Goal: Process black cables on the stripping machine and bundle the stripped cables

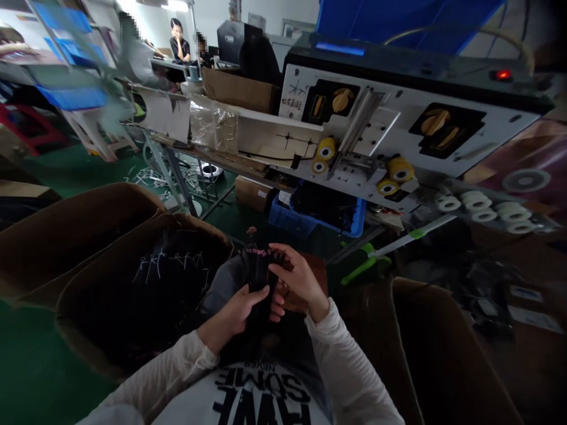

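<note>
In front of my lap I hold a dark bundle upright; it looks like black cables with a row of small pinkish ends at the top. My left hand is wrapped round its lower part, thumb across the front and fingers showing on the far side. At the upper right of the bundle, my right hand has its thumb and fingers bent together at the dark ends. What exactly lies between those fingertips is too dark to make out. Left of my hands, an open carton contains black bundles with thin white ties.
A bench machine with yellow rollers and dials stands ahead. Beneath it is a blue crate of black items. White rolls hang at right, above another open carton. People sit at tables in the back.
</note>
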`<state>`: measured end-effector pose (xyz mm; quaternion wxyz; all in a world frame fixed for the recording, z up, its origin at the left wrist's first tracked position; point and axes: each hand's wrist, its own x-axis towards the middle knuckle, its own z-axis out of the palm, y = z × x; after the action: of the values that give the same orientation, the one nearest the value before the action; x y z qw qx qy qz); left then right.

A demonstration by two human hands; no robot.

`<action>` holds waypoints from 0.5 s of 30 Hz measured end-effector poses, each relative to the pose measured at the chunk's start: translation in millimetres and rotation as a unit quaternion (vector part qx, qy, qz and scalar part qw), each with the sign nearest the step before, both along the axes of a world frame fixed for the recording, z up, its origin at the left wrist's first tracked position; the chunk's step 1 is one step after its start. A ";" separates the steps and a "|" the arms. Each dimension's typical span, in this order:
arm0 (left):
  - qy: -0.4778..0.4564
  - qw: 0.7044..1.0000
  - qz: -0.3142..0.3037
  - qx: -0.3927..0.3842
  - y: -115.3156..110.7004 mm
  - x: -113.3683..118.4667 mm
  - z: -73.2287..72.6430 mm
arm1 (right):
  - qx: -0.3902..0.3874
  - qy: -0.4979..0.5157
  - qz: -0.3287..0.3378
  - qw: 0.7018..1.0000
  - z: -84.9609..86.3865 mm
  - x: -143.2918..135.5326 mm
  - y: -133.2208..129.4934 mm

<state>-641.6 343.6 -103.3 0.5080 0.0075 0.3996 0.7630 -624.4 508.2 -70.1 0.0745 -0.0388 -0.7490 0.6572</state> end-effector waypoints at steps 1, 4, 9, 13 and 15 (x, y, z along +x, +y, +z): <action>0.010 1.000 -0.003 0.007 0.2 -0.6 -0.7 | 0.019 0.006 -0.005 1.000 0.2 -0.6 -0.5; 0.032 0.999 -0.009 0.033 0.9 -2.0 -2.5 | 0.070 0.031 -0.028 0.997 1.1 -2.6 -2.4; 0.037 0.999 -0.016 0.026 1.8 -1.5 -2.5 | 0.077 0.037 -0.034 0.996 0.6 -3.4 -3.2; 0.031 0.999 -0.021 0.028 3.1 0.3 -5.8 | 0.049 0.010 -0.006 0.999 -2.7 -1.6 -3.4; 0.019 0.999 -0.027 0.030 3.1 1.5 -9.2 | 0.026 -0.008 0.008 1.000 -5.8 -0.6 -4.3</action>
<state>-640.1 346.8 -112.4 0.5200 0.0481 0.3859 0.7605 -624.9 503.9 -75.9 0.0637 -0.0361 -0.7669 0.6376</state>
